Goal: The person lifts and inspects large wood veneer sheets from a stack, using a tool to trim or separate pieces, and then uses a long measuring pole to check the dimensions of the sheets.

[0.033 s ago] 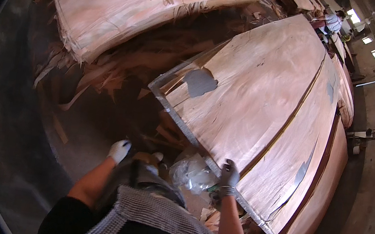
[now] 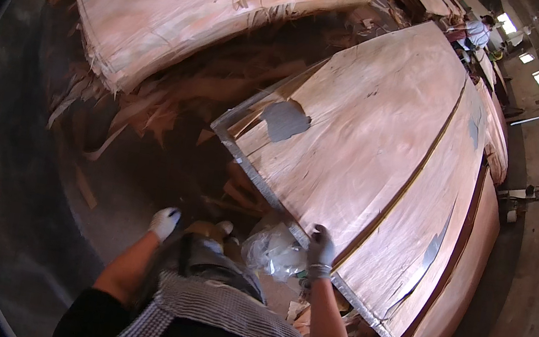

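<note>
My right hand [image 2: 321, 248], in a pale glove with darker fingertips, is at the near edge of a large wood veneer sheet [image 2: 363, 140]. Its fingers lie on or just over that edge, and no grip on the sheet shows. The sheet is pinkish tan, with long splits and a ragged hole [image 2: 286, 120] through which a grey surface shows. It lies on a broad slab with a grey edge [image 2: 260, 182]. Low beside my body hangs my left hand [image 2: 164, 223], gloved, with curled fingers and nothing visible in them.
A thick veneer stack [image 2: 187, 16] with frayed edges stands at the far left. Torn veneer scraps [image 2: 154, 107] litter the floor. Clear plastic [image 2: 275, 251] lies by my feet, under the slab's edge. Another person [image 2: 475, 35] is at the far right.
My right hand has shifted slightly left and up along the veneer's near edge. My left hand has moved a little left and down.
</note>
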A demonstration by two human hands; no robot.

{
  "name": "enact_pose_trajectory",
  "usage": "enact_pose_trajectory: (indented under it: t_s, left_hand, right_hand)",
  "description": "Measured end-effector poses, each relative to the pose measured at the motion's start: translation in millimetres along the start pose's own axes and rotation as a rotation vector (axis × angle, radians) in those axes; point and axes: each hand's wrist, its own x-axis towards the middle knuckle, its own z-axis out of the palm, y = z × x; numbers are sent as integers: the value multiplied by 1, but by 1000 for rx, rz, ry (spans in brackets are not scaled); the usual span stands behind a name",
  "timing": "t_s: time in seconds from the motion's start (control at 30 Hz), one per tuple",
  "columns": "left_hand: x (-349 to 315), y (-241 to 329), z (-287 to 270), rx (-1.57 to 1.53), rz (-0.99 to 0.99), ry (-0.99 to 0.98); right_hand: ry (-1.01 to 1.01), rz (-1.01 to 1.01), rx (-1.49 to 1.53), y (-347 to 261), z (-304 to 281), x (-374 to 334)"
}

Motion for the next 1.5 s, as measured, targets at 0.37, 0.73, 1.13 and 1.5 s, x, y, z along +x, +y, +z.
enact_pose_trajectory:
  t_s: [0.37, 0.73, 1.13, 1.5]
  left_hand:
    - [30, -158, -92, -450, -410, 30]
    - [205, -111, -297, -254, -110, -20]
    - [240, -108, -360, 53, -341, -70]
    - [223, -172, -306, 176, -444, 153]
  right_hand:
    - [-427, -388, -83, -222, 124, 51]
    - [-158, 0, -414, -269, 245, 151]
    - [-880, -83, -70, -418, 487, 166]
    - [-1215, 413, 99, -476, 847, 194]
